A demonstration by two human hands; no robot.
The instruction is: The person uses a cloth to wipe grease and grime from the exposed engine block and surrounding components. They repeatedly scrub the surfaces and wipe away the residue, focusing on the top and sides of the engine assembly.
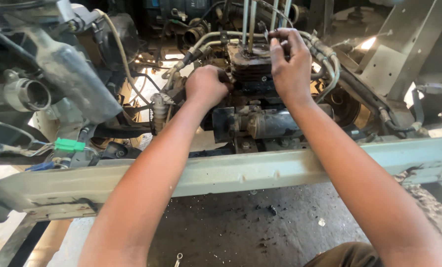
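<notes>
— Two hands are seen over the pale frame rail; how are the fingers set?

— The left hand is clenched into a fist, pressed against the left side of the dark finned cylinder block. What is enclosed by those curled fingers cannot be told, since the palm side is turned away. The right hand is laid over the right side of the same block, with its fingertips pinched together at the top, just by the upright metal rods. Something small seems to be nipped there, though it is too small to be made out.

— Where is the block placed relative to the fingers?

— It is held between the two hands: directly right of the left knuckles and directly left of the right palm, touching both. Its top plate lies just below the pinched right fingertips.

— What else is found near the fingers?

— The rods rise just above and left of the right fingertips. Grey braided hoses are curved past the back of the right hand, beyond the fingers. A cylindrical motor housing is mounted below both wrists. A green plastic connector is seen well apart, far left of the left fist. A small spanner is left on the oily floor, well below both hands.
</notes>
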